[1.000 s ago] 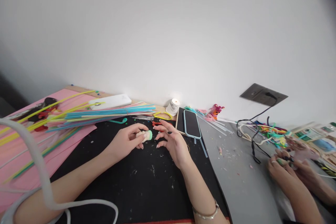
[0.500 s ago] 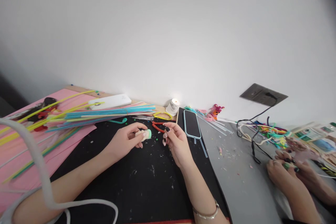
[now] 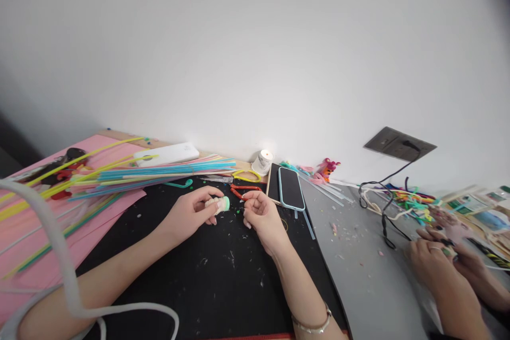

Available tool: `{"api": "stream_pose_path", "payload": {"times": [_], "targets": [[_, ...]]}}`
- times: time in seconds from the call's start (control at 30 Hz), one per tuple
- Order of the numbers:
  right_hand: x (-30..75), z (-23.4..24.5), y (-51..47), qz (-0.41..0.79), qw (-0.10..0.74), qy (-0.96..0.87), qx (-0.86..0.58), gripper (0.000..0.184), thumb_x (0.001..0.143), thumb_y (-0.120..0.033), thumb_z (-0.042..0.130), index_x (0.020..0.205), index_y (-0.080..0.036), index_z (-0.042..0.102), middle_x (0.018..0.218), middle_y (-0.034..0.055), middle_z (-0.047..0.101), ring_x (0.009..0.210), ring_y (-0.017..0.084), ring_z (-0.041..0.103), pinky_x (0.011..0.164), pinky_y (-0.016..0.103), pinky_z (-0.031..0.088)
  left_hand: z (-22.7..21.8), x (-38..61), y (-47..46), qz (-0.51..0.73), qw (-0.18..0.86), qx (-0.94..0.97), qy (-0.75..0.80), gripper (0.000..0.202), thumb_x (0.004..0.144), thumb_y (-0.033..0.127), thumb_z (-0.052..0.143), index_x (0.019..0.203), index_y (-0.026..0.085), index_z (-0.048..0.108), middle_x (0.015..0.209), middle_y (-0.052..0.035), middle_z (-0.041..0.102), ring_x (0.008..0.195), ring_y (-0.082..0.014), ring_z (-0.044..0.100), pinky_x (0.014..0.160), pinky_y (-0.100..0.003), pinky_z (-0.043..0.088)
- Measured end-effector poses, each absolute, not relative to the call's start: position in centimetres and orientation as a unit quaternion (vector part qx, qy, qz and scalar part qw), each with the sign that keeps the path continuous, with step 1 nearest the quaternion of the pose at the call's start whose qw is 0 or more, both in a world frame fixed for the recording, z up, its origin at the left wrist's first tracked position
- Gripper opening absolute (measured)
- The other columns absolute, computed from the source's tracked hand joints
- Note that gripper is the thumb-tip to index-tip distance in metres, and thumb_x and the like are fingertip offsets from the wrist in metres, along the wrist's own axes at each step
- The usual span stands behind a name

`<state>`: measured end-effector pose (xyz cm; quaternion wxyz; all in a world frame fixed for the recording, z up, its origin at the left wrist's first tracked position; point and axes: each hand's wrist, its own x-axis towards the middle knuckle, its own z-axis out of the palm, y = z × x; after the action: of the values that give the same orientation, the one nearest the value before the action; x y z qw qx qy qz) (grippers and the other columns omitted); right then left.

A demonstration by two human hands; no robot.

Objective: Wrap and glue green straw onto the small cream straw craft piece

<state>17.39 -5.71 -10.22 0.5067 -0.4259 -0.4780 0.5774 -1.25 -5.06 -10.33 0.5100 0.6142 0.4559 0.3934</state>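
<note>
My left hand (image 3: pixel 197 211) is closed around a small fuzzy piece (image 3: pixel 225 203), cream with a mint-green end, that looks like coiled pipe cleaner. Just to its right, over the black mat (image 3: pixel 215 271), my right hand (image 3: pixel 261 219) has its fingers curled in a pinch. Whatever it may hold is too small or hidden to make out. Red-handled pliers (image 3: pixel 235 190) lie beyond the right fingertips. Behind them are scissors with yellow handles (image 3: pixel 255 176). A teal curled pipe cleaner (image 3: pixel 182 184) lies beyond the left hand.
A lit candle (image 3: pixel 262 162) stands by the wall near a phone (image 3: pixel 291 189). Bundled pipe cleaners (image 3: pixel 159 174) and pink sheets (image 3: pixel 99 212) lie left. White tubing (image 3: pixel 66 255) crosses the near left. At right are a pink figure (image 3: pixel 328 168), a black cable (image 3: pixel 384 218) and another person's hands (image 3: pixel 440 263).
My right hand has turned and its fingers have curled inward, uncovering more of the red pliers. The left hand stays put with its piece. The other person's hands have shifted slightly.
</note>
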Motion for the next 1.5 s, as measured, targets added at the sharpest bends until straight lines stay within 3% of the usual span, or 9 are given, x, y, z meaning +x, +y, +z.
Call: {"api": "stream_pose_path", "payload": {"times": [0.3, 0.53, 0.73, 0.93, 1.17, 1.5], "targets": [[17.66, -10.51, -5.71, 0.568, 0.483, -0.504, -0.436, 0.032, 0.062, -0.008, 0.058, 0.092, -0.018, 0.055, 0.065, -0.0072, 0.044, 0.055, 0.007, 0.042, 0.053, 0.020, 0.037, -10.43, -1.25, -5.06, 0.395, 0.511, 0.610, 0.459, 0.024, 0.082, 0.036, 0.055, 0.097, 0.017, 0.056, 0.063, 0.0037, 0.054, 0.057, -0.0148, 0.060, 0.062, -0.030, 0.051], [17.54, -10.11, -5.91, 0.563, 0.472, -0.520, -0.436, 0.038, 0.058, -0.002, 0.056, 0.092, -0.018, 0.056, 0.073, -0.0050, 0.047, 0.067, 0.009, 0.045, 0.060, 0.020, 0.036, -10.74, -1.35, -5.03, 0.397, 0.507, 0.615, 0.455, 0.023, 0.082, 0.036, 0.055, 0.097, 0.018, 0.056, 0.064, 0.0034, 0.055, 0.057, -0.0150, 0.060, 0.062, -0.029, 0.051], [17.66, -10.39, -5.73, 0.579, 0.469, -0.511, -0.429, 0.028, 0.064, -0.009, 0.056, 0.090, -0.019, 0.054, 0.066, -0.0068, 0.042, 0.057, 0.008, 0.041, 0.054, 0.021, 0.035, -10.51, -1.29, -5.07, 0.395, 0.506, 0.615, 0.459, 0.025, 0.081, 0.037, 0.056, 0.097, 0.017, 0.057, 0.063, 0.0033, 0.055, 0.057, -0.0154, 0.060, 0.062, -0.030, 0.051], [17.70, -10.41, -5.67, 0.604, 0.461, -0.499, -0.416, 0.021, 0.070, -0.019, 0.061, 0.089, -0.018, 0.054, 0.057, -0.0085, 0.040, 0.045, 0.006, 0.033, 0.044, 0.020, 0.024, -10.28, -1.22, -5.17, 0.399, 0.505, 0.612, 0.460, 0.026, 0.080, 0.038, 0.056, 0.096, 0.018, 0.057, 0.063, 0.0034, 0.056, 0.057, -0.0154, 0.061, 0.061, -0.029, 0.051], [17.65, -10.23, -5.85, 0.627, 0.456, -0.480, -0.410, 0.018, 0.078, -0.032, 0.059, 0.088, -0.018, 0.055, 0.050, -0.0096, 0.035, 0.042, 0.006, 0.026, 0.040, 0.018, 0.019, -10.25, -1.29, -5.12, 0.398, 0.506, 0.612, 0.460, 0.026, 0.080, 0.037, 0.056, 0.097, 0.018, 0.057, 0.063, 0.0031, 0.056, 0.057, -0.0161, 0.061, 0.062, -0.030, 0.051], [17.52, -10.45, -5.62, 0.613, 0.489, -0.471, -0.404, 0.020, 0.075, -0.032, 0.065, 0.087, -0.018, 0.059, 0.063, -0.0034, 0.052, 0.053, 0.008, 0.046, 0.051, 0.021, 0.039, -10.08, -1.26, -5.39, 0.381, 0.494, 0.638, 0.452, 0.022, 0.081, 0.032, 0.053, 0.098, 0.019, 0.057, 0.067, 0.0030, 0.056, 0.059, -0.0155, 0.061, 0.064, -0.030, 0.050]]}}
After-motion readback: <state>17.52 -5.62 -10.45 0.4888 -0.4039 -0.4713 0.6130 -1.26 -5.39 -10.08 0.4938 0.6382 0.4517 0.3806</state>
